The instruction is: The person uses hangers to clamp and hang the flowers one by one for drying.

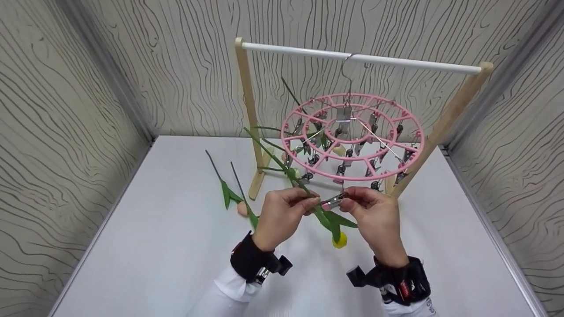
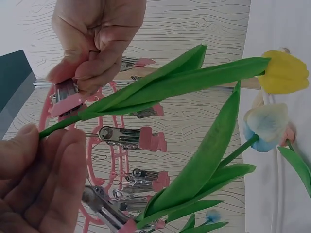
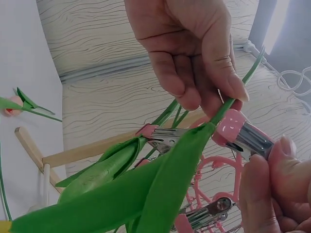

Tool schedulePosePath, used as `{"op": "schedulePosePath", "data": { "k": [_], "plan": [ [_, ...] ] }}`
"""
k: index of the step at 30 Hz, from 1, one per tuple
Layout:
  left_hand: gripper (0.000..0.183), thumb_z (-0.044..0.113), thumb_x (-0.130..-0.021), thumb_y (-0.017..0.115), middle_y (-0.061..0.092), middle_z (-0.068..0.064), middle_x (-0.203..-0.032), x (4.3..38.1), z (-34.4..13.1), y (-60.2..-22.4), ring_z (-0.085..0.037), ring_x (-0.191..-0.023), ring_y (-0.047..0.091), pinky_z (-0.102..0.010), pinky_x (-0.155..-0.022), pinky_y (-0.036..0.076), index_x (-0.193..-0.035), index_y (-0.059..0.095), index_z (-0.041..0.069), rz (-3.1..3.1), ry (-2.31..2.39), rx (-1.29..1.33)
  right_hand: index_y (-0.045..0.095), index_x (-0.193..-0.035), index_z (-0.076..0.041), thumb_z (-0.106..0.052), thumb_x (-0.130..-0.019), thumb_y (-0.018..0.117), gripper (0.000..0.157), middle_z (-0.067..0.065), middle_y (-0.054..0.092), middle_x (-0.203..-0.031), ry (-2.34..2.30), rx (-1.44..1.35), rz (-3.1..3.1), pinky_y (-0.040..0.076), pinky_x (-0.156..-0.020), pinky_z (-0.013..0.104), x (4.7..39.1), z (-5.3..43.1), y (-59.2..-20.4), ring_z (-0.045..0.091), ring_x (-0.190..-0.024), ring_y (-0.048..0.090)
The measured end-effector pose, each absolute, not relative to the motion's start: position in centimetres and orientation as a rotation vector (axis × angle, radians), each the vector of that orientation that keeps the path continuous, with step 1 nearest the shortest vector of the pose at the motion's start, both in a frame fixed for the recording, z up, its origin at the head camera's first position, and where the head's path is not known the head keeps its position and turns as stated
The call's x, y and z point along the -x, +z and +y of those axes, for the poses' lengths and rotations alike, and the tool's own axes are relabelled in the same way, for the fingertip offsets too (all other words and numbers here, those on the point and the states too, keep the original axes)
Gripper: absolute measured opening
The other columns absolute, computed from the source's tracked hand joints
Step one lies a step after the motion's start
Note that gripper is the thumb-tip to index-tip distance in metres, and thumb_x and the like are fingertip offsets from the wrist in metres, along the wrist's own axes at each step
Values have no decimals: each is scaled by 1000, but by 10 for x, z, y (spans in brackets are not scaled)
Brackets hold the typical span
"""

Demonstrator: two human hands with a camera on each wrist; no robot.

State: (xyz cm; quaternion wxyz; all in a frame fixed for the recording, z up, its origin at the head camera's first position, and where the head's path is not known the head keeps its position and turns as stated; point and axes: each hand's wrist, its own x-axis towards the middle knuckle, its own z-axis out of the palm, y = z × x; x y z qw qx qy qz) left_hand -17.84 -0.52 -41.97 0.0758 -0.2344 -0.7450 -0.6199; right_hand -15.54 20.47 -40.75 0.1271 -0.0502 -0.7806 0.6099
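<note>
My left hand (image 1: 286,212) pinches the green stem of an artificial yellow tulip (image 2: 284,73) between thumb and fingers. The bloom hangs down, its leaves (image 3: 160,179) spreading below the grip. In my right hand (image 1: 374,213) a metal clip (image 1: 335,201) with pink tips is pinched between thumb and fingers. The clip's pink tips (image 3: 229,127) are right at the stem, beside my left fingertips in the right wrist view. This clip hangs from the near rim of a round pink drying rack (image 1: 352,178). A white-and-blue tulip (image 2: 265,124) hangs from another clip nearby.
The drying rack hooks onto a white rod (image 1: 299,50) between wooden posts (image 1: 249,105). Many other clips dangle under its rings, with several tulip stems on the left side. Tulips with a peach bloom (image 1: 243,209) and green leaves lie on the white table (image 1: 145,246), left of my hands.
</note>
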Motion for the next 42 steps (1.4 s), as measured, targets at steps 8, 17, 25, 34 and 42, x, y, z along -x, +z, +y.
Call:
{"op": "schedulePosePath", "data": {
  "k": [8, 17, 25, 34, 42],
  "plan": [
    [9, -2, -105, 83, 88, -23, -100, 179, 0, -417, -30, -90, 83, -19, -84, 65, -108, 90, -7, -2195, -1802, 748, 83, -118, 14, 6, -99, 88, 22, 17, 87, -104, 1739, 95, -2266, 68, -82, 15, 155, 204, -406, 3, -77, 79],
    [12, -1, -108, 80, 85, -28, -104, 183, 3, -414, -44, -93, 84, -17, -85, 67, -113, 87, -10, -2220, -1891, 779, 81, -129, 13, 8, -101, 85, 29, 12, 86, -111, 1813, 68, -2286, 69, -88, 16, 159, 212, -407, 5, -86, 81],
    [16, 4, -112, 78, 85, -27, -101, 190, -1, -423, -2, -81, 68, -15, -79, 59, -114, 86, -9, -2275, -1870, 727, 77, -142, 10, 2, -107, 83, 36, 16, 86, -126, 1909, 45, -2330, 68, -95, 17, 164, 211, -417, 2, -97, 83],
    [17, 3, -111, 79, 86, -29, -107, 199, -5, -431, -32, -90, 81, -14, -82, 65, -120, 85, -10, -2297, -1896, 627, 75, -148, 8, -2, -111, 79, 39, 27, 82, -142, 1842, 31, -2360, 65, -96, 12, 157, 212, -425, -5, -103, 80],
    [19, 5, -113, 76, 87, -28, -105, 214, -14, -443, -28, -91, 81, -13, -80, 58, -122, 84, -10, -2302, -1925, 544, 77, -141, 13, 1, -110, 79, 33, 29, 82, -140, 1812, 17, -2357, 65, -92, 12, 136, 220, -447, -5, -102, 80]
  ]
}}
